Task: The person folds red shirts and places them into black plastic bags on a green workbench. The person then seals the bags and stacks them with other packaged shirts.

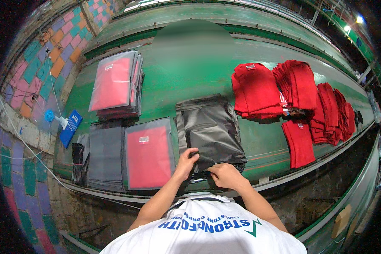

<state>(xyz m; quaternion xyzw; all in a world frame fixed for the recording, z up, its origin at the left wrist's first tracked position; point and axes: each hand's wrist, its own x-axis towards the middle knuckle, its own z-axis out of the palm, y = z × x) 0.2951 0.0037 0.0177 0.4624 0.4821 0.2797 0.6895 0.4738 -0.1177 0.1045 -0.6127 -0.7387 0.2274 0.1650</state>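
Observation:
A stack of black plastic bags (211, 130) lies in front of me on the green table. My left hand (186, 164) is at the stack's near left edge, with bent fingers and the thumb against the top bag; whether it grips is unclear. At the near edge, my right hand (227, 175) pinches the black plastic between thumb and curled fingers. Just left of the stack lies a frosted bag (150, 154) with a folded red garment inside, its white label showing through.
Red garment piles (257, 89) and a single folded red garment (298, 144) lie right. Left are a stack of filled bags (112, 84), flat dark bags (106, 155), a banded bundle (79, 158), a blue box (71, 128) and a small blue fan (50, 115) with cables.

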